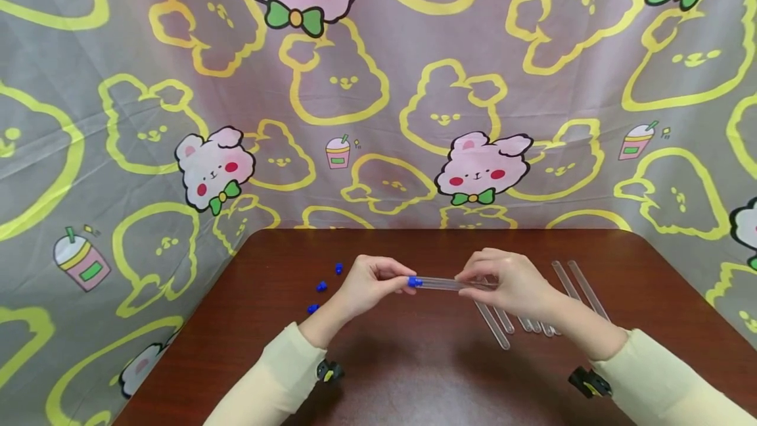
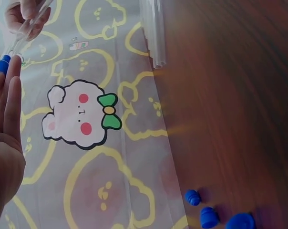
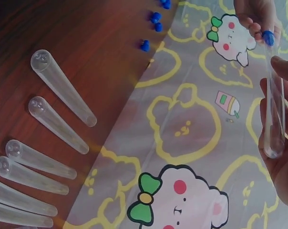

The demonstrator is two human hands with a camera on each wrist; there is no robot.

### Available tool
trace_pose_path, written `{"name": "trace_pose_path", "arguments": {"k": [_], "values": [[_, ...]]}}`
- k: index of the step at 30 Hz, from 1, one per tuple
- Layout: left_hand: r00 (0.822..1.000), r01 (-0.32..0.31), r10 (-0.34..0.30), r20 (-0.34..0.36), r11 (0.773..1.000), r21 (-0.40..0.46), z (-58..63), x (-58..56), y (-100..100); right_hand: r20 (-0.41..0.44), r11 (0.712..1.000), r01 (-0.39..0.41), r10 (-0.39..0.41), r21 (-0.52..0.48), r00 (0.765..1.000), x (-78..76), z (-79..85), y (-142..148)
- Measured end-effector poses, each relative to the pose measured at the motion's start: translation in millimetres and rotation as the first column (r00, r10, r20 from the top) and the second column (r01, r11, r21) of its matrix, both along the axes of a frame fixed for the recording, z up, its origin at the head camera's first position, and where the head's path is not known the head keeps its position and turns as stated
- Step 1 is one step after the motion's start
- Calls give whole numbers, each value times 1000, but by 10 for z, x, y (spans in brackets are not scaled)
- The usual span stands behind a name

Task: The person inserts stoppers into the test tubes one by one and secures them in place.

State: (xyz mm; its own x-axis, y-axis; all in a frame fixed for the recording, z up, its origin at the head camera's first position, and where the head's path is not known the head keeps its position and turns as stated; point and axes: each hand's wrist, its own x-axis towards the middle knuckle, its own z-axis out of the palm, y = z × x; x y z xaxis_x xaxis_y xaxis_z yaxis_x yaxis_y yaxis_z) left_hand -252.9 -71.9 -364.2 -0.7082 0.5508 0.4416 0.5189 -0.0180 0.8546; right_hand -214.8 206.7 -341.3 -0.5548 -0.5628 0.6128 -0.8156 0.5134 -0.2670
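Observation:
A clear test tube [image 1: 440, 283] lies level between both hands, above the brown table. My right hand [image 1: 503, 278] pinches it along its body, thumb on one side and fingers on the other; its rounded end shows by the palm in the right wrist view. At the tube's mouth, my left hand [image 1: 378, 281] pinches a blue stopper [image 1: 415, 281] between thumb and fingers. In the right wrist view the blue stopper [image 3: 268, 37] sits right at the tube's upper end.
Several loose blue stoppers [image 1: 322, 286] lie on the table [image 1: 402, 360] left of my left hand. Several clear test tubes [image 1: 492, 325] lie beneath and beyond my right hand, with a pair of tubes [image 1: 588, 288] farther right. A patterned curtain [image 1: 378, 97] surrounds the table's back and sides.

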Motion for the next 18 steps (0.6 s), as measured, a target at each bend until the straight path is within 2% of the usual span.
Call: {"name": "trace_pose_path", "arguments": {"k": [3, 8, 13, 18], "values": [[1000, -18, 18, 4, 1000, -23, -3, -5, -22, -16, 999, 17, -16, 41, 1000, 0, -5, -27], [999, -38, 39, 12, 998, -57, -36, -4, -61, 45, 999, -21, 19, 35, 999, 1, -53, -67], [1000, -23, 23, -10, 999, -36, -48, -36, -84, 96, 999, -44, 41, 24, 994, 9, -85, -96], [1000, -23, 23, -12, 1000, -9, -63, -81, -121, 120, 999, -27, 24, 25, 992, 17, -71, -105]]}}
